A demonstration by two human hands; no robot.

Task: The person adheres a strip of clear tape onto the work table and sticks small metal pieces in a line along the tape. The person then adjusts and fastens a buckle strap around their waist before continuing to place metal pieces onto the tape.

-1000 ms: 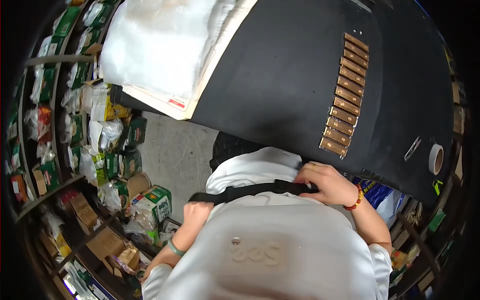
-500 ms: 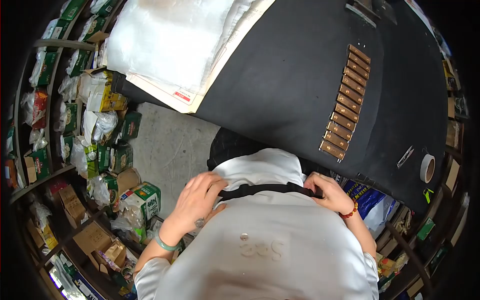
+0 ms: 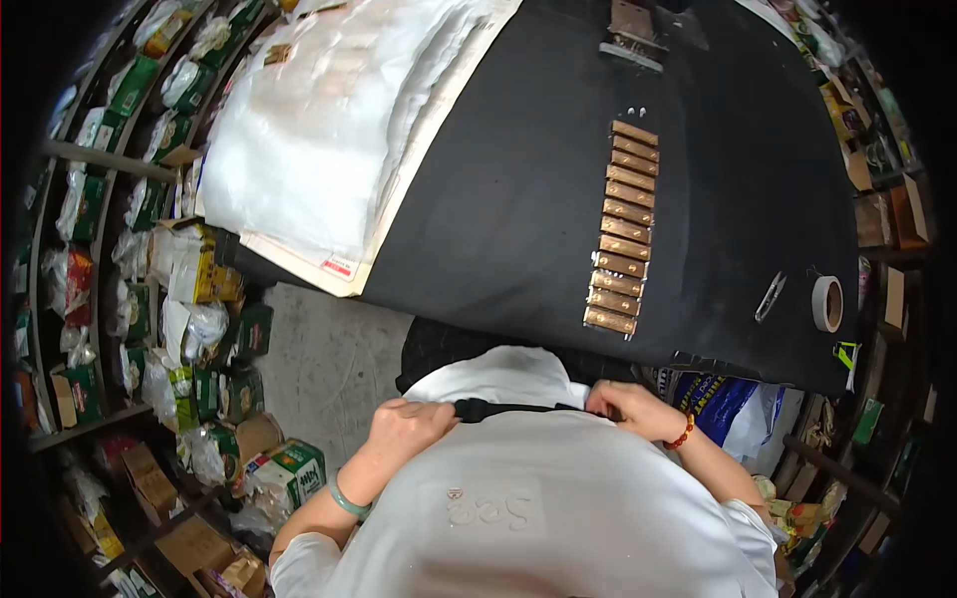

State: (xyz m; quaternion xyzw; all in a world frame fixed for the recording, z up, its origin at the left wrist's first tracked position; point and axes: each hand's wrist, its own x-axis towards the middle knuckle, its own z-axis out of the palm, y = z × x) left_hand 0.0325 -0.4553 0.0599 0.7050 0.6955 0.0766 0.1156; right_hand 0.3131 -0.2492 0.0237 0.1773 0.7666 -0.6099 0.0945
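The strap [image 3: 478, 410] lies between left hand [image 3: 411, 429] and right hand [image 3: 638, 409], before the table [image 3: 508, 249] bearing bars [image 3: 624, 237]

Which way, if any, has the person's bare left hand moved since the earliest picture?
Yes, forward in this view: judged against the large, flat black table, the bare left hand now appears closer to the table's near edge.

You are gripping a black strap [image 3: 523, 408], matt, looking like woven cloth. You are wearing a white shirt [image 3: 598, 478]: smooth cloth, lettering [image 3: 488, 512] standing slightly raised. Your bead bracelet [image 3: 683, 432] is shining; your green bangle [image 3: 344, 501] is looking polished. Before you, a tabletop [image 3: 498, 219] is showing matt black. Copper-coloured bars [image 3: 626, 212] are giving off a metallic gleam. Plastic sheets [image 3: 309, 149] are reflecting milky light over matt paper [image 3: 299, 262]. Concrete-looking floor [image 3: 334, 349] is showing scuffs.
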